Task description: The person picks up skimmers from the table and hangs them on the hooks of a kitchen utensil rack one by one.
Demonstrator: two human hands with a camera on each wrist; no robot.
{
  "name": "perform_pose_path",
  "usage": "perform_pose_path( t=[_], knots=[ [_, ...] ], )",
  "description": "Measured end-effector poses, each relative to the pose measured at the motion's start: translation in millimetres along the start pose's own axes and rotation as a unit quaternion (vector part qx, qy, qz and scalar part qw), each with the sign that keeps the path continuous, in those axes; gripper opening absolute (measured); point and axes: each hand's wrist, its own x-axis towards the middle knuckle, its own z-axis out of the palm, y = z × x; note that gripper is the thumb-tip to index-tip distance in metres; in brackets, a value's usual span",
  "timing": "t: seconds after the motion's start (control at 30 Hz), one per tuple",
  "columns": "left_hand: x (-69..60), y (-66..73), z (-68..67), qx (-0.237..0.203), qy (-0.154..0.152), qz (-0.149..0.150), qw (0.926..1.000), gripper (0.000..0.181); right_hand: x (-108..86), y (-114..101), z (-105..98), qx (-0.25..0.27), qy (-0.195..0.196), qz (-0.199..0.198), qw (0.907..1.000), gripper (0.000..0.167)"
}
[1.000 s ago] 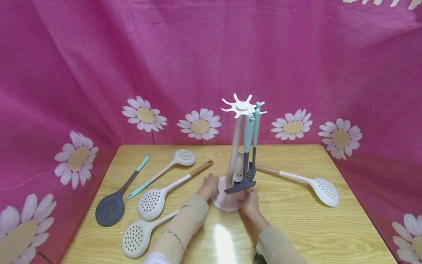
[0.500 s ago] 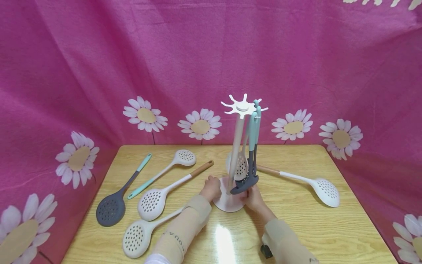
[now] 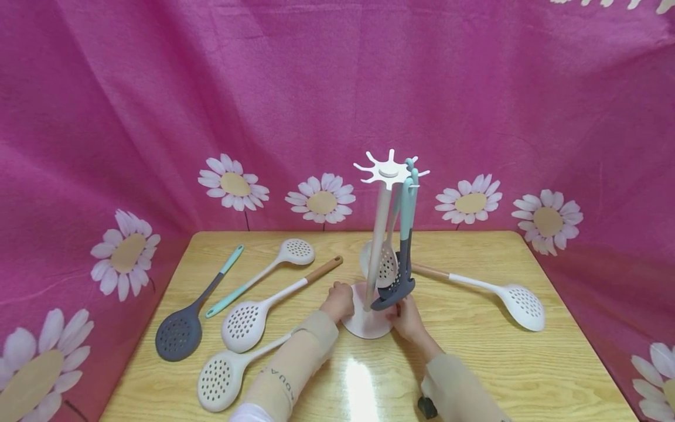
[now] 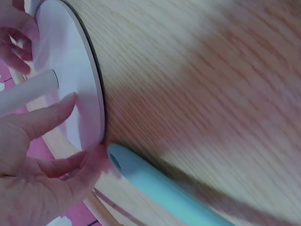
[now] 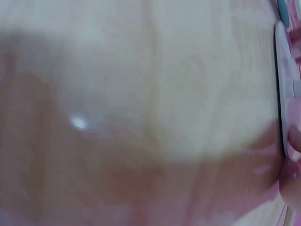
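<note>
A white utensil stand with a round base and a hooked top stands at mid-table in the head view. My left hand grips the left rim of its base, thumb on top and fingers at the edge, as the left wrist view shows. On the opposite side my right hand pinches the base rim, partly hidden behind a hanging dark grey utensil with a mint handle. Behind it hang a pale perforated skimmer and more mint-handled utensils that overlap. The right wrist view catches only the base and fingers at its right edge.
On the left lie a dark grey skimmer, a mint-handled white skimmer, a wooden-handled white skimmer and another white skimmer. A wooden-handled white skimmer lies on the right. A pink flowered cloth surrounds the table.
The stand has turned, carrying its hanging utensils to the right and showing more of the pale skimmer. My right hand has shifted slightly right; my left hand has barely moved.
</note>
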Motion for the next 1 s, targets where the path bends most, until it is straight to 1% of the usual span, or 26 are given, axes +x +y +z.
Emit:
perform_pose_path(
  t=[0.1, 0.17, 0.23, 0.3, 0.37, 0.47, 0.53, 0.63, 0.7, 0.87, 1.0],
  knots=[
    [3.0, -3.0, -1.7, -0.007, -0.008, 0.022, 0.9997, 0.053, -9.3, -5.2, 2.8, -0.013, 0.025, 0.055, 0.9981, 0.047],
    [5.0, -4.6, -3.6, -0.013, -0.01, 0.043, 0.9989, 0.061, -15.2, -10.1, 5.2, -0.02, 0.041, 0.096, 0.9943, 0.047],
    [7.4, -6.0, -5.3, -0.015, -0.008, 0.066, 0.9977, 0.065, -20.5, -16.0, 7.7, -0.024, 0.052, 0.13, 0.9899, 0.048],
    [9.8, -7.4, -5.8, -0.004, -0.006, 0.087, 0.9962, 0.063, -24.5, -22.0, 10.9, -0.027, 0.056, 0.145, 0.9875, 0.051],
    [12.3, -8.9, -5.2, 0.013, 0.0, 0.102, 0.9947, 0.058, -28.3, -27.8, 13.9, -0.041, 0.059, 0.141, 0.9873, 0.053],
    [15.1, -11.0, -2.6, 0.031, 0.01, 0.118, 0.9924, 0.051, -31.7, -34.3, 19.1, -0.06, 0.062, 0.142, 0.9861, 0.059],
    [16.6, -11.9, -0.6, 0.038, 0.018, 0.127, 0.991, 0.047, -32.4, -36.5, 22.2, -0.071, 0.072, 0.147, 0.984, 0.061],
    [18.4, -13.0, 2.3, 0.045, 0.027, 0.135, 0.9894, 0.043, -32.8, -37.6, 25.5, -0.074, 0.086, 0.163, 0.98, 0.064],
    [19.9, -13.8, 4.2, 0.047, 0.029, 0.134, 0.9895, 0.041, -32.5, -37.1, 26.9, -0.073, 0.092, 0.169, 0.9786, 0.064],
    [20.5, -14.0, 6.7, 0.025, 0.02, 0.115, 0.9928, 0.04, -31.8, -35.8, 28.1, -0.072, 0.086, 0.177, 0.9778, 0.063],
    [19.5, -12.4, 7.4, 0.015, 0.017, 0.106, 0.9941, 0.041, -31.1, -34.3, 26.6, -0.074, 0.082, 0.172, 0.9789, 0.061]
  ],
)
